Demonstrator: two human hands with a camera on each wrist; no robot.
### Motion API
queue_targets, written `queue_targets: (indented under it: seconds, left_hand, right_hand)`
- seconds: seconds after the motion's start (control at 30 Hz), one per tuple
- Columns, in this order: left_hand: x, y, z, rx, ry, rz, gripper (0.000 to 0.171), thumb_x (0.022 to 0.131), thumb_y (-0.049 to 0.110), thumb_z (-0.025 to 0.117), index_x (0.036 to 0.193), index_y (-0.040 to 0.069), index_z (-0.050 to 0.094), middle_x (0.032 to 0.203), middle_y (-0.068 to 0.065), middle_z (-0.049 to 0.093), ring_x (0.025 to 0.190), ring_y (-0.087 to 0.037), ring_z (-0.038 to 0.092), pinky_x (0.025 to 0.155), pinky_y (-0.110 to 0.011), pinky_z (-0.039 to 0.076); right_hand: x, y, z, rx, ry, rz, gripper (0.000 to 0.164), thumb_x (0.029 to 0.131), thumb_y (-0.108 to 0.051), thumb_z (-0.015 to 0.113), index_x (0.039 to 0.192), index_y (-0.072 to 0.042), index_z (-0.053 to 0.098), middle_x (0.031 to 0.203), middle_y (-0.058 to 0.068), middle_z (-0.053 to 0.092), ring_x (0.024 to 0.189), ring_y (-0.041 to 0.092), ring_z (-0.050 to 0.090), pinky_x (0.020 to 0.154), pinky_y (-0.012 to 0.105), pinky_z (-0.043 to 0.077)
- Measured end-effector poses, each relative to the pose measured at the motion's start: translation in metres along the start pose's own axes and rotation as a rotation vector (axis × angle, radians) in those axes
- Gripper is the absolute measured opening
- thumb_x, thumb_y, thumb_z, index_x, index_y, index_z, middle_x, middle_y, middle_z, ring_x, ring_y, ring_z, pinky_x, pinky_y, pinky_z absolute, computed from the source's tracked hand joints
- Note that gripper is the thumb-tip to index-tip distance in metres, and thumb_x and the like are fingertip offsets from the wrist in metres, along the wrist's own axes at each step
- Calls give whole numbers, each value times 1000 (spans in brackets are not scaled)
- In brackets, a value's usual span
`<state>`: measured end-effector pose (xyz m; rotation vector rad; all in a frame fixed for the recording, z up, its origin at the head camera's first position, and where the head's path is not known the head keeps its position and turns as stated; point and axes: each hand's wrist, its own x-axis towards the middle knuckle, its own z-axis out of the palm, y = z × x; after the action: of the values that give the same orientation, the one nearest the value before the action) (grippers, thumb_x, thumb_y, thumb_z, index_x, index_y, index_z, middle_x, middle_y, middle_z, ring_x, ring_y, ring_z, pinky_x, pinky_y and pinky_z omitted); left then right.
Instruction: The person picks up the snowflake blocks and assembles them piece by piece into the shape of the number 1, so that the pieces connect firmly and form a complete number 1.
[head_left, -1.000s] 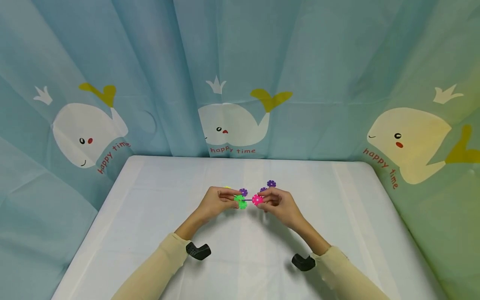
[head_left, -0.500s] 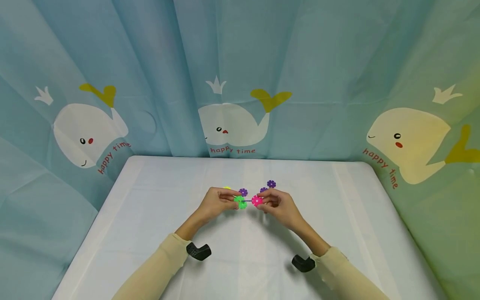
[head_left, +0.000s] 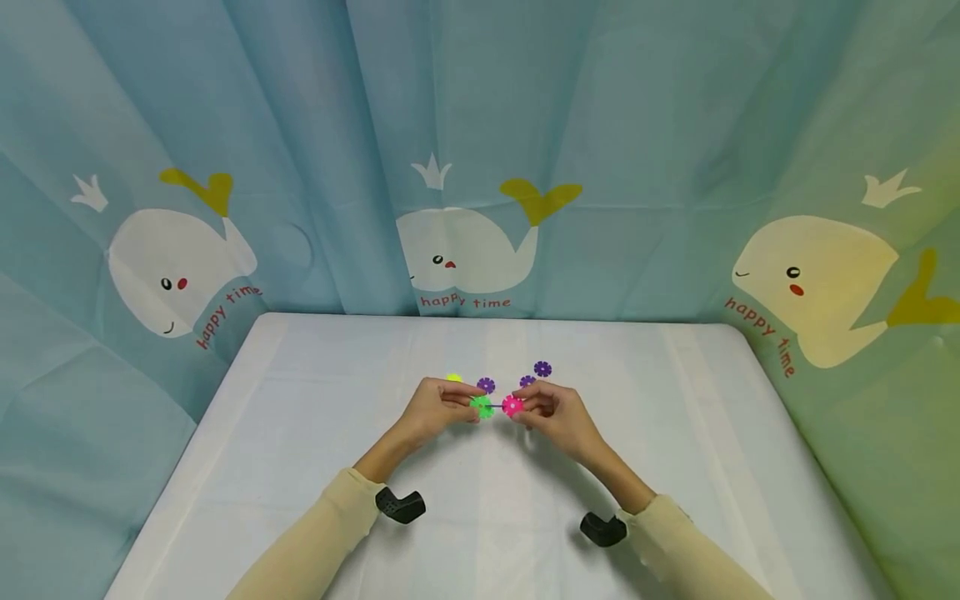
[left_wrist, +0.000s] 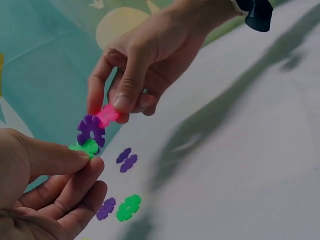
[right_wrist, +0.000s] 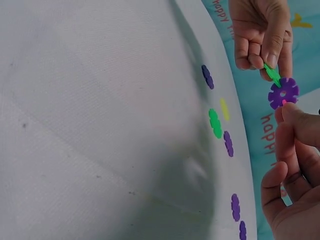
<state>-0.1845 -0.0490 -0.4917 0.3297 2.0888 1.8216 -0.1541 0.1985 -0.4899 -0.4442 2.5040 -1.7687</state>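
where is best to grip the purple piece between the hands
Probably the upper rim of the purple piece, pinched across its flat faces from above. The head view shows it edge-on, a thin line, so it seems upright, with that rim free between the green piece in the left hand and the pink piece in the right hand.

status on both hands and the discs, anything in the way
Left hand pinching green disc, right hand pinching pink disc. Purple disc between, touching both. Loose discs on table, nothing seen blocking.
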Motion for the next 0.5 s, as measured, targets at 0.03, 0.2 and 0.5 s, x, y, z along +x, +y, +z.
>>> queue_targets:
  seconds: [0.03, 0.2, 0.5]
  left_hand:
    - [0, -1, 1, 2, 2, 5, 30, 85, -4, 77, 115, -4, 76, 92, -11, 72, 79, -15, 71, 81, -45, 59]
    - [0, -2, 3, -4, 9, 10, 31, 84, -7, 76, 115, -9, 73, 92, -11, 73, 78, -13, 70, 79, -41, 60]
    - [1, -2, 4, -42, 13, -22, 29, 85, -7, 76, 114, -7, 74, 89, -9, 71, 77, -14, 69, 81, -46, 60]
  right_hand:
    - [0, 0, 0, 1, 2, 5, 24, 86, -1, 81, 109, 1, 73, 87, 11, 75, 73, 35, 70, 61, 27, 54]
    - [0, 5, 2, 22, 15, 18, 24, 85, 2, 80, 108, 3, 73, 87, 13, 76, 75, 39, 71, 59, 24, 53]
    - [-1, 12, 5, 70, 51, 46, 26, 83, 7, 80, 108, 6, 73, 88, 18, 76, 71, 29, 72, 61, 34, 57]
